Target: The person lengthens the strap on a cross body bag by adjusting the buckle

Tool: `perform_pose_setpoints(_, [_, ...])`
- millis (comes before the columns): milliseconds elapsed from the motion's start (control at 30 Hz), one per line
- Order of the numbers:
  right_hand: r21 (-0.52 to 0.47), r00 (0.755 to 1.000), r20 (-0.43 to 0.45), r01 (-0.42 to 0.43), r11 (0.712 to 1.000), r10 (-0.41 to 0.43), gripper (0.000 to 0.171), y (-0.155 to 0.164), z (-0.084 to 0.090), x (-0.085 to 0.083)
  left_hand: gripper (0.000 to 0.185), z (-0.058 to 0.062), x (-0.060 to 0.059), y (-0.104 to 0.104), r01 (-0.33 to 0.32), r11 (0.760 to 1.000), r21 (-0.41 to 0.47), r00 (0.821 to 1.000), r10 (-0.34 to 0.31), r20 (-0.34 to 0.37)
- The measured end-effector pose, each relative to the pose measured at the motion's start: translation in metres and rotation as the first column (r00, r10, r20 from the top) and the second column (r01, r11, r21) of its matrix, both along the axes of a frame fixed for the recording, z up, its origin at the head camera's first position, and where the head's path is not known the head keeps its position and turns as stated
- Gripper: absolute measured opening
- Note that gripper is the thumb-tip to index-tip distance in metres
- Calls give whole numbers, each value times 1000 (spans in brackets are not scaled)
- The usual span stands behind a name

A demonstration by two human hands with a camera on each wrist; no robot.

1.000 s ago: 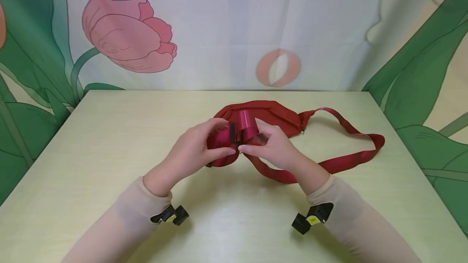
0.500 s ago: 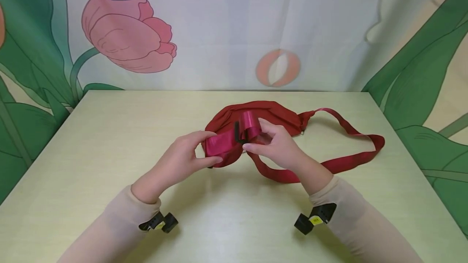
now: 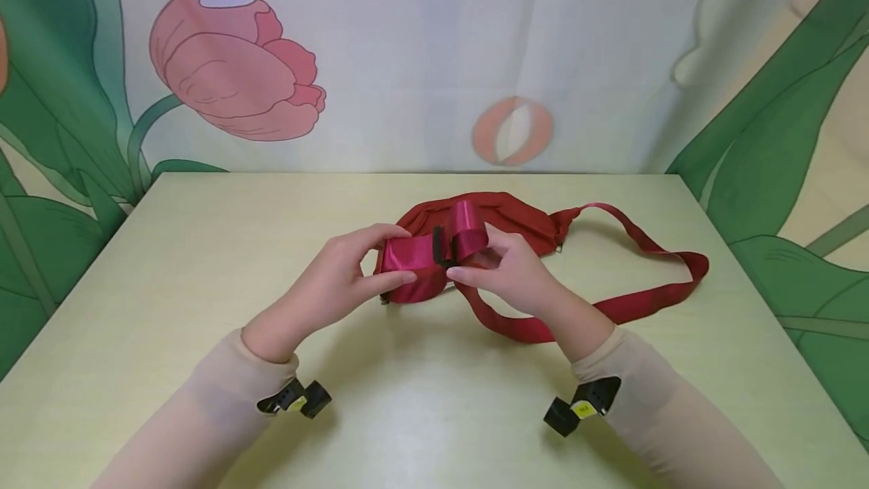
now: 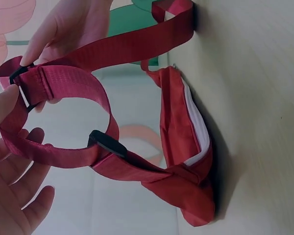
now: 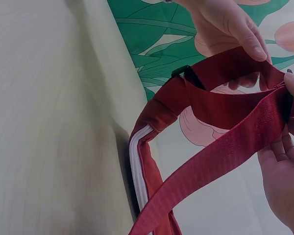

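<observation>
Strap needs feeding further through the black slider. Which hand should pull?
Left, probably. The right hand already pinches the slider and the strap loop above it, so it can brace. The left hand grips the flat strap just beside the slider, free to draw it along.

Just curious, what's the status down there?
Left hand pinches red woven strap. Right hand grips strap at black plastic buckle. Red fabric waist bag on table. Nothing obstructing.
</observation>
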State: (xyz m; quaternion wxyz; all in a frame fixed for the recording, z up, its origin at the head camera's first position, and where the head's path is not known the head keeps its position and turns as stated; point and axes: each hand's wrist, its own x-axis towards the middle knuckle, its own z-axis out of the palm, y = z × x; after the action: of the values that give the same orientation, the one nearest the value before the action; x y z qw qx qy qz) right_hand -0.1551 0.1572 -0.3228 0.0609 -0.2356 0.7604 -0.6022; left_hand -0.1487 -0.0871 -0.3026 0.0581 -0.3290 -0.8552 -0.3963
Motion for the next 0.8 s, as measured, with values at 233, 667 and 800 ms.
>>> perform_pose_setpoints(233, [23, 1000, -18, -17, 1000, 17, 39, -5, -2, 1, 47, 1, 1, 10, 24, 999, 28, 999, -25, 27])
perform_pose_setpoints(667, [16, 999, -32, -7, 1000, 7, 41, -4, -1, 1, 49, -1, 2, 13, 8, 1000, 9, 990, -9, 140])
perform_pose_setpoints(800, [13, 1000, -25, 1, 1000, -1, 41, -2, -1, 1, 57, -8, 3, 5, 5, 1000, 18, 993, -7, 115])
